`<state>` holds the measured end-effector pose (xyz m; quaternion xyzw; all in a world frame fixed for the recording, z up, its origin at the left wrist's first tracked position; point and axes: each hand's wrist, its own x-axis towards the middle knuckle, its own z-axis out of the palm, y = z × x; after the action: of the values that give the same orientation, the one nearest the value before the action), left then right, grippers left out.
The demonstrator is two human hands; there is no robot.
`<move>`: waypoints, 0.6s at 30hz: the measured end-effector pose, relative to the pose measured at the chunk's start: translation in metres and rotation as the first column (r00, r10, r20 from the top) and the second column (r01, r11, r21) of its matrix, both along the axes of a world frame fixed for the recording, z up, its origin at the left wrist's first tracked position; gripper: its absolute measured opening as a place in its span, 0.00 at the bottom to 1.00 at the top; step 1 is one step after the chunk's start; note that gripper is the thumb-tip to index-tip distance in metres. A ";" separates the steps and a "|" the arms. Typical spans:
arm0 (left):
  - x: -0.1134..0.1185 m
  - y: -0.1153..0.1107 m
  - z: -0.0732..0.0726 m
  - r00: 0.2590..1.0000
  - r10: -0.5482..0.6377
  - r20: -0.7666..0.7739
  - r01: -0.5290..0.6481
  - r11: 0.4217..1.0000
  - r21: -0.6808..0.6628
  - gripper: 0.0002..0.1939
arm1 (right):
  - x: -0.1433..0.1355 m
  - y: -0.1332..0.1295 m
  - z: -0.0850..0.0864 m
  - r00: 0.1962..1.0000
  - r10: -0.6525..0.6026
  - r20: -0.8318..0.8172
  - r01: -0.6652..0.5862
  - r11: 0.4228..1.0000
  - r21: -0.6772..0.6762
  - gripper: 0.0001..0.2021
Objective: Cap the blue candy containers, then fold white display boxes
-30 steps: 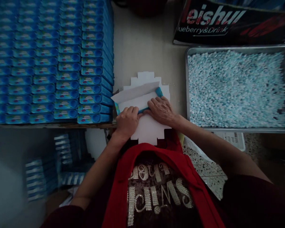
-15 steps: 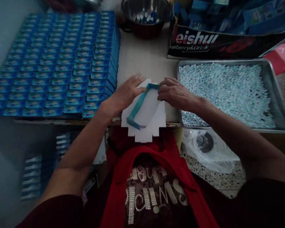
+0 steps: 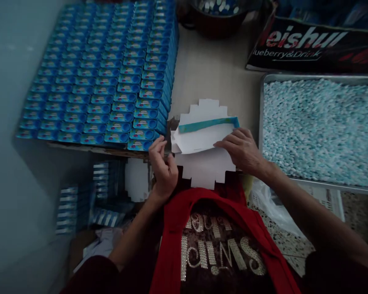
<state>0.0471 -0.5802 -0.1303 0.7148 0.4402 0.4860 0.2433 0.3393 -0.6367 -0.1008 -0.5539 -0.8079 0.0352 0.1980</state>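
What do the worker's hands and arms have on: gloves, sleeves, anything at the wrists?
The left hand and right hand are ungloved, with no watch or bracelet visible. Dark maroon left sleeve and very dark right sleeve leave the forearms bare.

- The left hand (image 3: 164, 165), on the box's near side a second ago and over its far left part half a second ago, is now off it — fingers curled, beside its left end.
- The right hand (image 3: 245, 151) now pinches the near side toward the right end, lower than half a second ago.
- The half-folded box (image 3: 204, 141), steeply slanted half a second ago, now lies nearly crosswise.
- Its blue side (image 3: 205, 124) now stands along the back — a white flap rose there a second ago.
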 end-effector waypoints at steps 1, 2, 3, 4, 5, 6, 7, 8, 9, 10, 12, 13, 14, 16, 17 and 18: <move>0.002 -0.004 -0.004 0.999 -0.030 0.028 0.030 0.999 0.015 0.19 | 0.005 -0.003 -0.001 1.000 -0.013 -0.014 0.013 1.000 0.002 0.17; 0.003 -0.008 -0.008 0.998 -0.042 0.056 0.041 0.999 0.022 0.21 | 0.009 -0.006 -0.002 0.999 -0.022 -0.031 0.023 1.000 0.002 0.16; 0.003 -0.010 -0.012 0.996 -0.045 0.072 0.045 0.999 0.009 0.23 | 0.014 -0.010 -0.002 0.999 -0.027 -0.045 0.027 1.000 -0.006 0.16; 0.003 -0.012 -0.017 0.996 -0.044 0.077 0.046 0.999 -0.028 0.25 | 0.017 -0.013 -0.002 0.998 -0.032 -0.050 0.031 0.999 -0.024 0.15; 0.001 -0.012 -0.022 0.996 -0.043 0.074 0.049 0.995 -0.083 0.26 | 0.018 -0.016 -0.001 0.998 -0.041 -0.040 0.038 0.998 -0.051 0.15; -0.001 -0.010 -0.026 0.997 -0.057 0.061 0.065 0.988 -0.142 0.28 | 0.018 -0.017 0.002 0.998 -0.055 -0.012 0.054 0.995 -0.083 0.14; -0.003 -0.005 -0.029 0.995 -0.094 0.039 0.100 0.977 -0.186 0.31 | 0.016 -0.018 0.005 0.997 -0.071 0.033 0.075 0.991 -0.114 0.14; -0.005 0.002 -0.031 0.989 -0.145 0.017 0.145 0.968 -0.207 0.33 | 0.012 -0.017 0.010 0.992 -0.085 0.089 0.097 0.985 -0.140 0.14; -0.007 0.010 -0.031 0.980 -0.198 0.000 0.194 0.959 -0.208 0.36 | 0.006 -0.016 0.015 0.985 -0.090 0.150 0.114 0.981 -0.155 0.15; -0.009 0.020 -0.030 0.968 -0.249 -0.013 0.242 0.950 -0.197 0.37 | -0.001 -0.014 0.021 0.975 -0.084 0.205 0.117 0.980 -0.158 0.17; -0.012 0.039 -0.025 0.933 -0.356 -0.046 0.342 0.921 -0.187 0.30 | -0.016 -0.011 0.033 0.956 -0.044 0.291 0.088 0.986 -0.140 0.20; -0.012 0.047 -0.022 0.911 -0.407 -0.063 0.388 0.900 -0.197 0.24 | -0.022 -0.012 0.037 0.945 -0.028 0.326 0.070 0.990 -0.121 0.21; -0.011 0.052 -0.020 0.891 -0.448 -0.074 0.425 0.880 -0.211 0.19 | -0.028 -0.013 0.039 0.934 -0.020 0.355 0.060 0.993 -0.102 0.20; -0.007 0.053 -0.017 0.889 -0.453 -0.067 0.429 0.874 -0.228 0.15 | -0.036 -0.019 0.039 0.920 -0.024 0.390 0.066 0.993 -0.096 0.12; -0.004 0.048 -0.017 0.917 -0.397 -0.051 0.376 0.898 -0.229 0.17 | -0.038 -0.022 0.036 0.918 -0.036 0.395 0.087 0.990 -0.112 0.08; 0.000 0.041 -0.017 0.951 -0.308 -0.033 0.292 0.927 -0.236 0.20 | -0.041 -0.025 0.033 0.919 -0.056 0.390 0.116 0.984 -0.133 0.08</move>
<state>0.0467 -0.5391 -0.1474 0.7573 0.3868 0.3644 0.3796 0.2986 -0.6615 -0.0681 -0.5985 -0.8008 -0.0211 -0.0063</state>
